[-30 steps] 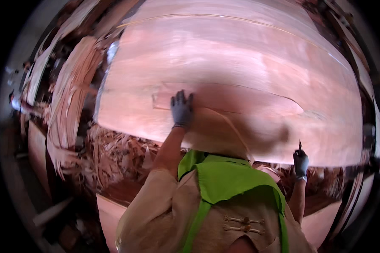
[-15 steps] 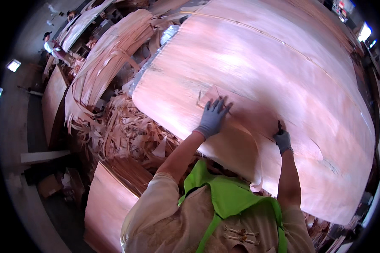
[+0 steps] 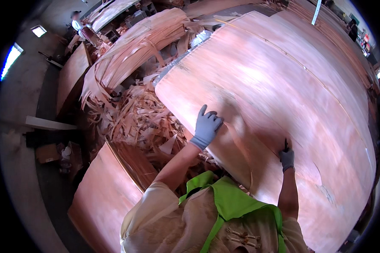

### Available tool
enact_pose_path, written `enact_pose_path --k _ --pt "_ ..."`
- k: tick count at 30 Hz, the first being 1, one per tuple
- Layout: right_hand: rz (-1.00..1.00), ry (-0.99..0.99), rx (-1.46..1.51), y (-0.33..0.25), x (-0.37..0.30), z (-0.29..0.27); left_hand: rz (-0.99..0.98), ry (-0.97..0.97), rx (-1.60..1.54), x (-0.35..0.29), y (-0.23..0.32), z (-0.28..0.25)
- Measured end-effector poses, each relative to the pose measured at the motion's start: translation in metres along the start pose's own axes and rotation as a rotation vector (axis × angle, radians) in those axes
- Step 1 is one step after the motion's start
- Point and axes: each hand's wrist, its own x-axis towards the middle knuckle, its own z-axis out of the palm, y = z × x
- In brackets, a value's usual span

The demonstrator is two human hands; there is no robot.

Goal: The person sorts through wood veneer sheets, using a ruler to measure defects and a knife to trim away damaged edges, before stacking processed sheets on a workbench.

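Observation:
A large pinkish wood veneer sheet [image 3: 278,84] lies spread before me on a broad stack. My left hand [image 3: 207,127], in a grey glove, is at its near left edge, forefinger stretched and the other fingers curled in at the top of a loose veneer strip [image 3: 240,137]. That strip bends up and curls toward me. Further right, my right hand [image 3: 286,159], also gloved, is closed round a small black tool [image 3: 286,144] pointing away from me over the sheet. Its exact kind is too small to tell.
Torn veneer scraps [image 3: 135,114] heap up on the left. Behind them lies a bundle of veneer strips [image 3: 135,46]. Another veneer stack [image 3: 105,198] stands at the near left. A thin cord-like line [image 3: 299,63] crosses the big sheet. A person [image 3: 82,27] stands far left.
My left hand has gone from lying spread on the veneer to being curled at the strip, nearer the edge. The loose strip has shifted with it. My right hand still grips the black tool.

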Motion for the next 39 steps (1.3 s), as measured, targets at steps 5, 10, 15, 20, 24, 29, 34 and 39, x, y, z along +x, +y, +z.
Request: enact_pose_path --k 5,10,15,20,24,29,34,39 --pt "-0.139 -0.085 -0.004 0.014 0.003 0.001 -0.097 0.124 0.023 -0.018 0.010 -0.070" --pt "-0.369 -0.462 0.389 -0.063 -0.086 0.034 -0.144 0.184 0.080 -0.015 0.031 -0.110" --pt "-0.514 -0.733 0.490 -0.143 -0.155 0.068 -0.053 0.176 0.154 0.018 0.041 -0.137" --pt "-0.465 -0.617 0.415 -0.176 -0.166 0.086 0.000 0.020 0.195 0.043 0.010 -0.159" --pt "-0.688 -0.358 0.443 -0.228 -0.157 0.096 0.029 -0.201 0.229 0.062 -0.019 -0.169" --pt "-0.989 -0.125 0.089 -0.307 -0.149 0.139 0.102 -0.325 0.196 0.069 -0.059 -0.161" --pt "-0.638 -0.262 0.223 -0.323 -0.114 0.205 -0.080 -0.150 -0.290 0.057 -0.157 -0.177" --pt "-0.168 -0.762 0.168 -0.397 -0.088 0.232 -0.477 -0.217 -1.190 -0.018 -0.259 -0.112"
